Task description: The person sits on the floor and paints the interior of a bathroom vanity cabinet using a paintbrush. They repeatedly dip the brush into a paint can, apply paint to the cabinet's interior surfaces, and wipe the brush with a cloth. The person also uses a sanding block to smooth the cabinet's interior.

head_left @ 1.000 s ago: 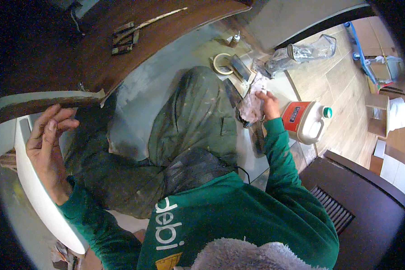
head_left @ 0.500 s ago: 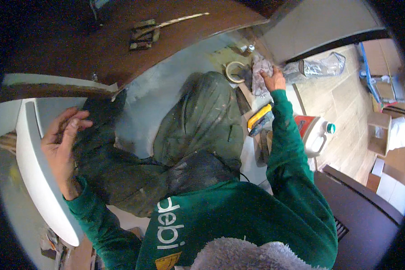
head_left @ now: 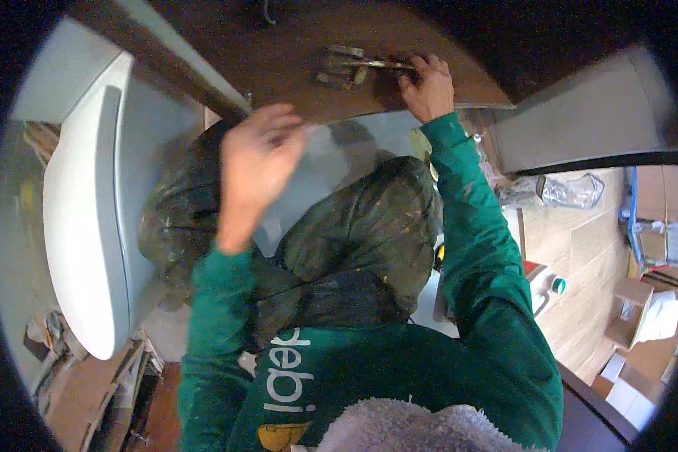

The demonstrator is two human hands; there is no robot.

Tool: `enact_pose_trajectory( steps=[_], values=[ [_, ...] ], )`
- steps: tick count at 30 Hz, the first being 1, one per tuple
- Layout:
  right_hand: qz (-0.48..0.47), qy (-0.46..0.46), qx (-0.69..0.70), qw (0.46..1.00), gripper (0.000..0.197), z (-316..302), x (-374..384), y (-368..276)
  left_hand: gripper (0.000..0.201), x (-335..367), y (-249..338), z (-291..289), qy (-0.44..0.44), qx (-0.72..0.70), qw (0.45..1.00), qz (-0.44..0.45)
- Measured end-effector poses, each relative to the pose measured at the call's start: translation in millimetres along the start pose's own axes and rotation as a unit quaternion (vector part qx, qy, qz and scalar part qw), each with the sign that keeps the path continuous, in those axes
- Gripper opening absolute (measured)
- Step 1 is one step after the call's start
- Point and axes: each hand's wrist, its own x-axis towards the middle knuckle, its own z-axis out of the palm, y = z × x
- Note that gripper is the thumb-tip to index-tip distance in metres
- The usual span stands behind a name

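My right hand [head_left: 429,87] is over the dark brown board in front of me, its fingers closed at the right end of a thin pale stick [head_left: 384,65]. The stick's other end meets a small cluster of wooden pieces [head_left: 343,69] lying on the board. My left hand [head_left: 260,154] hovers above my bent leg near the board's edge. Its fingers are loosely bent, apart and blurred, with nothing visible in them. My right forearm hides most of the whitish cloth and the yellow-and-grey tool on the floor.
A long white curved panel [head_left: 79,218] stands at my left. Right of me are a jug with a green cap [head_left: 546,285], a clear plastic bag [head_left: 572,190] and cardboard boxes [head_left: 659,192]. Wooden scraps [head_left: 90,392] lie at the lower left.
My right hand has left the cloth and moved up and left to the stick. My left hand has come rightward from beside the white panel. The view has turned.
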Motion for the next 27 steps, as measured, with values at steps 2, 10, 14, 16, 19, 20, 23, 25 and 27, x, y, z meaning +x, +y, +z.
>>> enact_pose_trajectory(
  steps=[2, 10, 14, 16, 19, 20, 23, 25, 27],
  values=[
    [-0.005, -0.051, -0.031, 0.998, 0.036, 17, 8, 5, 0.05, 22, -19, 37, 0.045, 0.095, 0.994, 0.018],
    [-0.03, -0.089, -0.096, 0.991, 0.029, 21, 13, 13, 0.105, 81, -50, 97, 0.082, 0.299, 0.95, 0.026],
    [-0.049, -0.068, -0.096, 0.992, 0.026, 4, 17, 9, 0.103, 90, -54, 116, 0.09, 0.286, 0.954, 0.021],
    [-0.007, -0.08, -0.007, 0.997, 0.027, -8, 15, 10, 0.102, 96, -56, 120, 0.098, 0.275, 0.956, 0.023],
    [0.036, -0.07, 0.085, 0.993, 0.031, -30, 6, 8, 0.099, 100, -56, 118, 0.116, 0.249, 0.961, 0.04],
    [0.047, -0.06, 0.108, 0.991, 0.034, -38, 2, 6, 0.098, 99, -56, 114, 0.113, 0.23, 0.965, 0.047],
    [0.212, -0.151, 0.339, 0.904, 0.029, -72, -18, -1, 0.096, 86, -48, 104, 0.095, 0.154, 0.982, 0.045],
    [0.266, -0.175, 0.403, 0.858, 0.029, -103, -35, -2, 0.094, 69, -41, 94, 0.089, 0.107, 0.988, 0.059],
    [0.286, -0.193, 0.488, 0.802, 0.029, -134, -51, -1, 0.092, 42, -34, 83, 0.1, 0.075, 0.984, 0.124]
  ],
)
